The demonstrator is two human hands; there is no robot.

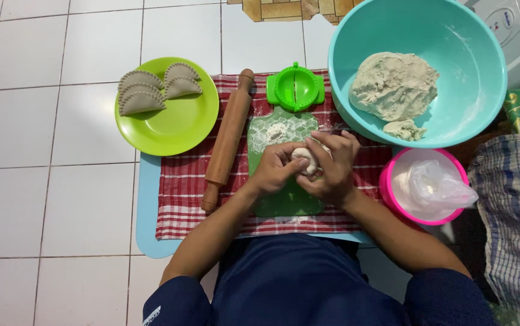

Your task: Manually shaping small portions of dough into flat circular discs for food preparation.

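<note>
Dark blue sleeves lead up to the left hand (275, 169) and right hand (332, 169), fingers curled together around a small dough ball (306, 160) over the green mat (284, 202), at seven o'clock from the teal bowl (356, 42); it looks soft, light, slightly sticky, best cupped gently.

A white tiled floor (42, 181) carries everything. Directly on it lies a light blue mat (147, 211), with a red and white checked cloth (181, 187) spread over most of it. A lime green plate (178, 124) sits to the left, partly on the tiles and partly on the mat's far left corner. At the far right stands a large teal bowl (453, 30), its near edge over the cloth. Near it, to the right, sits a pink tub (386, 181). A blue checked fabric (513, 211) lies at the right edge.
</note>
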